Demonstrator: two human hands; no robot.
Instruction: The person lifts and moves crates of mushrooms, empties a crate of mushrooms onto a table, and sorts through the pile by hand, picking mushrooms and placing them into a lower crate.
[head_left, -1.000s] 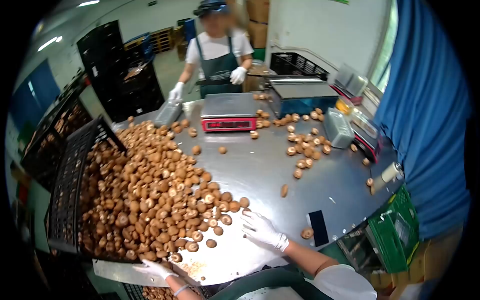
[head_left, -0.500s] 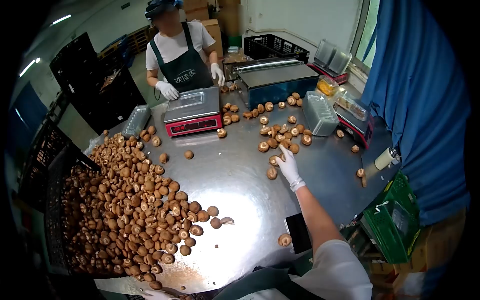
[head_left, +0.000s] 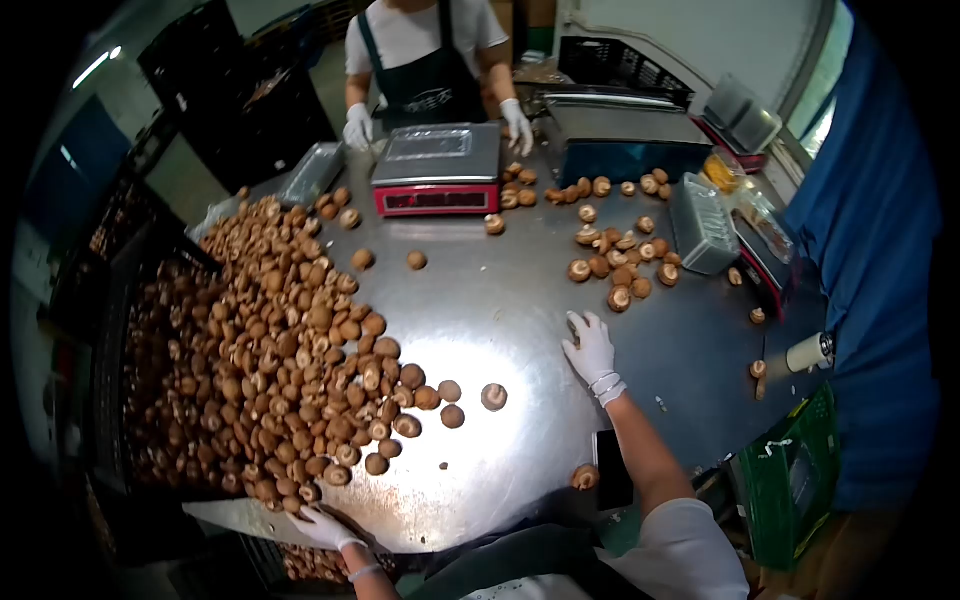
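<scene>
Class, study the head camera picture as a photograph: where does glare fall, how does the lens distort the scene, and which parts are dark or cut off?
Head view: a bright glare patch on the steel table near the lone mushroom; fisheye lens bends the table edges and rings the picture with black corners; the crate at left sits in shadow; the left hand is low in the frame, the right hand sharp.

Glossy steel, matt mushrooms

The table (head_left: 500, 330) is smooth, shiny sheet metal; the mushrooms (head_left: 290, 340) look matt brown; thin white gloves cover both the right hand (head_left: 592, 350) and left hand (head_left: 322, 527); the crate (head_left: 110, 340) is black plastic lattice.
</scene>
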